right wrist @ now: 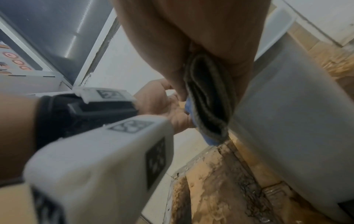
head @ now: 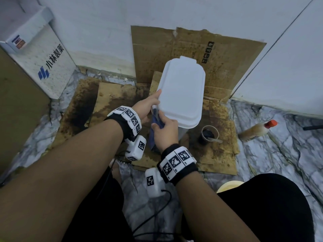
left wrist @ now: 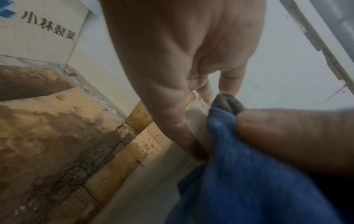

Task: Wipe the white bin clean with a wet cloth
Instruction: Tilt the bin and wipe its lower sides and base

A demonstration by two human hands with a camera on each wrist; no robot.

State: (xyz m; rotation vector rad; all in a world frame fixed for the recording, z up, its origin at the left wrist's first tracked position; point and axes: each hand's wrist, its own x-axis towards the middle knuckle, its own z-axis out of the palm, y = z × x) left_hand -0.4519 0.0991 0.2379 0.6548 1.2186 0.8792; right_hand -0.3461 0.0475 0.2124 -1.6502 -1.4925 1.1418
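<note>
My right hand [head: 166,130] pinches the blue cloth [head: 156,130] against the near left side of the white bin [head: 181,91], which stands lid shut on stained cardboard [head: 218,151]. My left hand [head: 148,106], fingers extended, braces the bin's left edge.

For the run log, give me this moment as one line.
left hand steadies white bin | right hand holds blue cloth against bin side | lid shut

Smooth plastic bin [head: 181,91], fuzzy cloth [left wrist: 239,174]
</note>
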